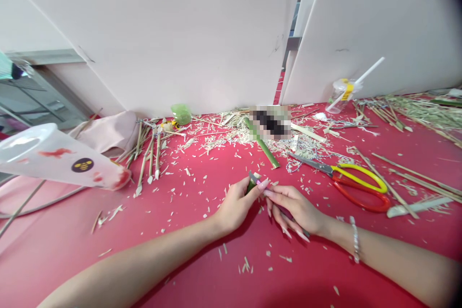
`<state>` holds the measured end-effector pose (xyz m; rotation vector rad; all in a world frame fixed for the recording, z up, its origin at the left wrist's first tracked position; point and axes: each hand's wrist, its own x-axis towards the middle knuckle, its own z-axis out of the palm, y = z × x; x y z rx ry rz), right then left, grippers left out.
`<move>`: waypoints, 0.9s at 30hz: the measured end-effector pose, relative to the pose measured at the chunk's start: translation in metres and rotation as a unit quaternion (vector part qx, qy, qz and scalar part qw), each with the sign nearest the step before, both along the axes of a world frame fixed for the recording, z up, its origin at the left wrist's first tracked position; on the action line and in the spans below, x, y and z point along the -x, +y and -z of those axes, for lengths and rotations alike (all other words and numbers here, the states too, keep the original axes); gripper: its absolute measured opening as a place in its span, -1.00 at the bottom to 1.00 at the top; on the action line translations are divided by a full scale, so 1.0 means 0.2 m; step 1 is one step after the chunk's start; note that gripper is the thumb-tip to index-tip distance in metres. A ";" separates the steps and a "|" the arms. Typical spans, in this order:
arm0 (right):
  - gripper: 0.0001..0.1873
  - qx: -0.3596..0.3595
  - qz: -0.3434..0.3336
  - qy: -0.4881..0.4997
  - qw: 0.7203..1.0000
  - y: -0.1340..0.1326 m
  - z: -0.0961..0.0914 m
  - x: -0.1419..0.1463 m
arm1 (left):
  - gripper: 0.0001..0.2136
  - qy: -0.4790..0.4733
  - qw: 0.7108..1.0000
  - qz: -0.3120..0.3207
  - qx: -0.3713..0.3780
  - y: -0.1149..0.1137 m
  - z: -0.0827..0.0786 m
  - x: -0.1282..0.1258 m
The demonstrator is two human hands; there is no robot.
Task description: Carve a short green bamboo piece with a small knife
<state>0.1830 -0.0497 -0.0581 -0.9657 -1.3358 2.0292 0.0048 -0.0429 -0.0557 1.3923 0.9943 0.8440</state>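
My left hand (236, 204) is closed round a short green bamboo piece (251, 184) held just above the red table (202, 260). My right hand (294, 207) rests beside it, fingers curled round a thin dark tool whose blade (253, 178) lies against the top of the bamboo piece. The two hands touch at the fingertips. A longer green bamboo stick (263, 145) lies on the table just beyond them. Scissors (348, 178) with one yellow and one red handle lie to the right of my right hand.
Bamboo shavings cover the middle of the table. Several carved bamboo sticks (149, 154) lie at the left by a pink cloth (108, 132). A clear plastic cone (54, 156) lies far left, a plastic cup with straw (342, 91) at the back right. White boards (180, 43) wall the back.
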 end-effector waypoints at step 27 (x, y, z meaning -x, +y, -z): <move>-0.53 0.028 -0.023 0.014 0.999 0.01 0.00 -0.01 | -0.64 0.006 1.000 -0.016 0.005 -0.01 -0.03 0.00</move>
